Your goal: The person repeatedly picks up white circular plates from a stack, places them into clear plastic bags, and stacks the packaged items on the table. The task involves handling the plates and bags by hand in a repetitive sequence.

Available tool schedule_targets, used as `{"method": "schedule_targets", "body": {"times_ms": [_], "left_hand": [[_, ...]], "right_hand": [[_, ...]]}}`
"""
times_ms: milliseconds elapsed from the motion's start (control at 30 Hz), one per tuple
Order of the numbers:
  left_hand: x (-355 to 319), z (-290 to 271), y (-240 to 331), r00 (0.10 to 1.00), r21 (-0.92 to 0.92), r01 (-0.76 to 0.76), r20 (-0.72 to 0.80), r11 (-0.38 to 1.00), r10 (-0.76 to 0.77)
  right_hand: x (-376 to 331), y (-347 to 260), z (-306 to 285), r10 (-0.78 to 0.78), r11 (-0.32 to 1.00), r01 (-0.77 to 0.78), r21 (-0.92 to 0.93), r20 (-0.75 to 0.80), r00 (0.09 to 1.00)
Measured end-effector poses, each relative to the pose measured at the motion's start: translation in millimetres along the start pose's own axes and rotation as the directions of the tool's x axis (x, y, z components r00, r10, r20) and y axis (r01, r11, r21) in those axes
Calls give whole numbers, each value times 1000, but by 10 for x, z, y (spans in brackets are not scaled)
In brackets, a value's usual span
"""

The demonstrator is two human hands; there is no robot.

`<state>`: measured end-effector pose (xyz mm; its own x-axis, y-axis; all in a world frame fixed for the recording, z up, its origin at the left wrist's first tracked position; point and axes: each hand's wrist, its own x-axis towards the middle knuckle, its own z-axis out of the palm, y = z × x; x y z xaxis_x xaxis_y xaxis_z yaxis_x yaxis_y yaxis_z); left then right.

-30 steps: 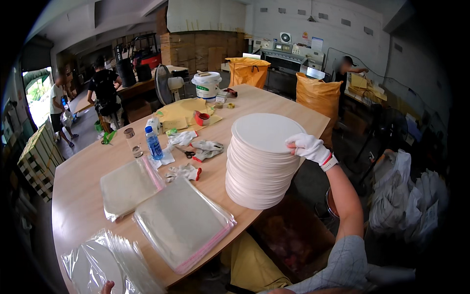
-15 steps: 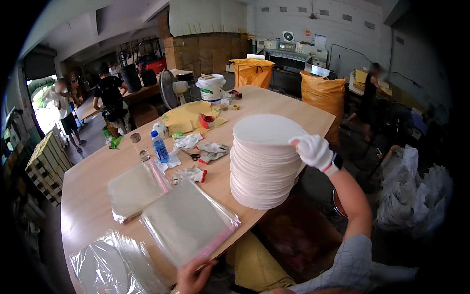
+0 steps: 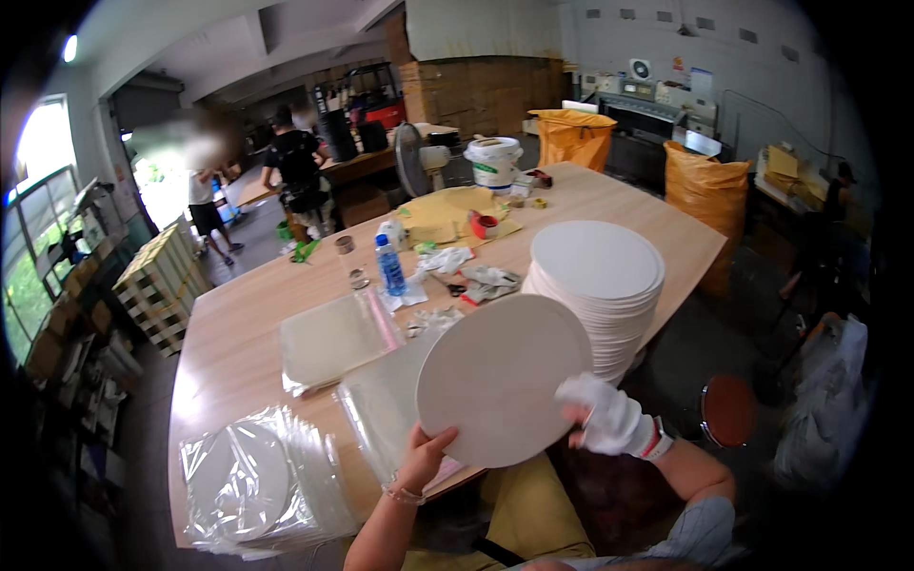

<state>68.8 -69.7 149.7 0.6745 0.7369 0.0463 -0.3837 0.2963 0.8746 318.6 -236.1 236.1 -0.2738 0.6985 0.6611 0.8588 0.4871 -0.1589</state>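
A large round white disc [image 3: 505, 381] is held up in front of me, tilted. My bare left hand [image 3: 426, 459] pinches its lower left edge, thumb on the face. At its lower right edge is my right hand [image 3: 609, 417] in a white glove, fingers curled against the rim and slightly blurred. Behind the disc rises a tall stack of similar discs [image 3: 598, 262]. Partly covered by the held disc lies a pile of clear plastic bags [image 3: 376, 395]; a second bag pile [image 3: 333, 343] is farther left. Bagged discs [image 3: 243, 481] lie at the near left corner.
On the table are a blue-capped bottle [image 3: 389, 266], work gloves [image 3: 490, 284], scissors [image 3: 446, 284], red tape [image 3: 484, 226], yellow sheets [image 3: 443, 217] and a white bucket [image 3: 494, 164]. Orange sacks [image 3: 705, 205] stand beyond. A red stool [image 3: 726, 411] is at right. Other people stand farther off.
One disc has come off the stack and now hangs before me. My right hand moved down and nearer with it; my left hand rose from the bags to its edge. The view turned left.
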Motion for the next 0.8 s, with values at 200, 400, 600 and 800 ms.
{"method": "schedule_targets", "body": {"times_ms": [200,400,600,800], "left_hand": [[-317,-1029,-91,983,266,-101,-125,959,138],[-258,-1358,-550,858,282,-226,-396,933,327],[-235,-1354,-408,864,312,-155,-418,937,282],[-141,-1127,-346,865,532,-243,-260,811,429]], "right_hand": [[34,511,1226,630,733,-583,352,-26,776],[-99,544,2093,574,453,-695,559,413,707],[-25,670,1893,493,758,-621,199,449,745],[-362,728,1562,473,875,-483,13,185,861]]}}
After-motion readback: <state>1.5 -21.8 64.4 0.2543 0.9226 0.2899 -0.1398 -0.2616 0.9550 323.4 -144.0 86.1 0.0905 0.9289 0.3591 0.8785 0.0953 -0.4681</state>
